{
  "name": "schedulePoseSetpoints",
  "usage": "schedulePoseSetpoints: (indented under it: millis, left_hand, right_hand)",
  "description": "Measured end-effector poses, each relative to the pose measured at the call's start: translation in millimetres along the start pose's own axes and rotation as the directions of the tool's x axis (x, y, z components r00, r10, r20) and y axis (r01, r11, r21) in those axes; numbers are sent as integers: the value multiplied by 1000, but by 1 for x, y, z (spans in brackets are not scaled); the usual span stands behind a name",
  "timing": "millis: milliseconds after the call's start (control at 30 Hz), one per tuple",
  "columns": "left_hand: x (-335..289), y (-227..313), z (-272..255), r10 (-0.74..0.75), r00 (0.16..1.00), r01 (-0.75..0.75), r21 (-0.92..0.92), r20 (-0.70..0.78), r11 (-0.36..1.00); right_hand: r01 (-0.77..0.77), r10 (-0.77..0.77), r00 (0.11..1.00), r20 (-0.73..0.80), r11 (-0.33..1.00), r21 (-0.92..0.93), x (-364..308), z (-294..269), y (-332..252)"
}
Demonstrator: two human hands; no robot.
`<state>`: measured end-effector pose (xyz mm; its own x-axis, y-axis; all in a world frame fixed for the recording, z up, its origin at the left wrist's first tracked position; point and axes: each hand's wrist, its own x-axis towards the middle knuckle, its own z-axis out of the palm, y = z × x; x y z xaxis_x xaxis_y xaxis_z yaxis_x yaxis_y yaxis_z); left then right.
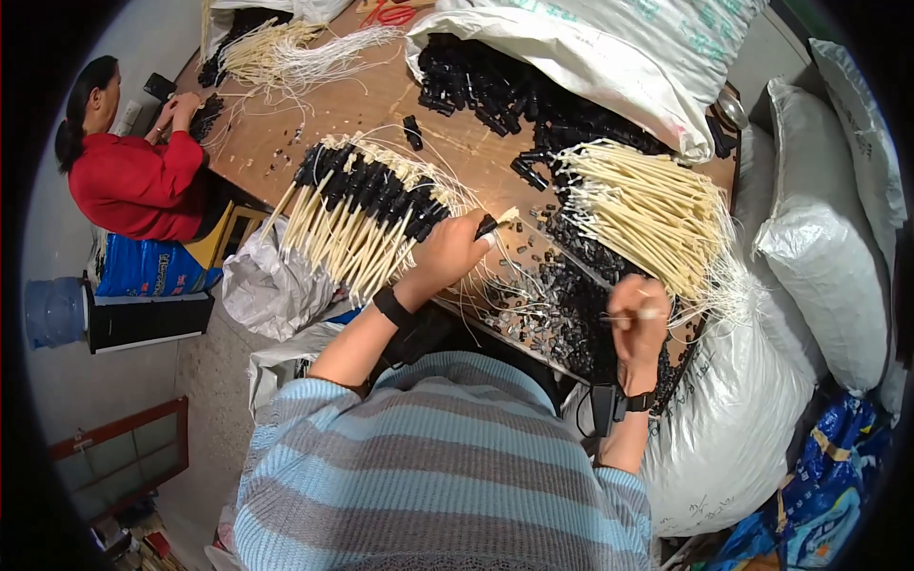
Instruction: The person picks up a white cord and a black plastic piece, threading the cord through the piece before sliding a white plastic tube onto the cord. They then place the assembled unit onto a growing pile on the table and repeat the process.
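Over the middle of the table, my left hand [447, 252] is closed on a small black plastic socket [486, 226] with a cream end sticking out beyond it. Closed fingers on my right hand [638, 309] grip a slim, pale, pointed tool [586, 270], whose exact kind is hard to make out. Its tip points up and left, above small loose black and metallic parts [562, 300]. Beside my left hand lies a row of cream tubes with black sockets [367, 200] and white cords. A thick bundle of cream tubes [647, 214] rests just beyond my right hand.
A white woven sack [571, 57] spills black sockets [476, 81] across the back of the brown table [357, 90]. Red-handled scissors [388, 13] lie at the far edge. Full white sacks [819, 228] stand at the right. Another person in red [138, 186] works at the left.
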<state>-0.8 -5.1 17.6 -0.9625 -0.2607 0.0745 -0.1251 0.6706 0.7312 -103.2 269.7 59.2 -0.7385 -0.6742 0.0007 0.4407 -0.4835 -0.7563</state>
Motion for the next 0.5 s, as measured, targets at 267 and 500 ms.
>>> schedulePoseSetpoints:
  millis: [267,500]
  left_hand:
    - [2,32,29,-89,980,153,-382,180,912]
    - [-8,32,28,134,991,-134,23,-6,991]
  right_hand:
    - [76,-132,989,61,113,-991,8,34,62]
    - [110,-309,944,113,-29,-994,10,35,56]
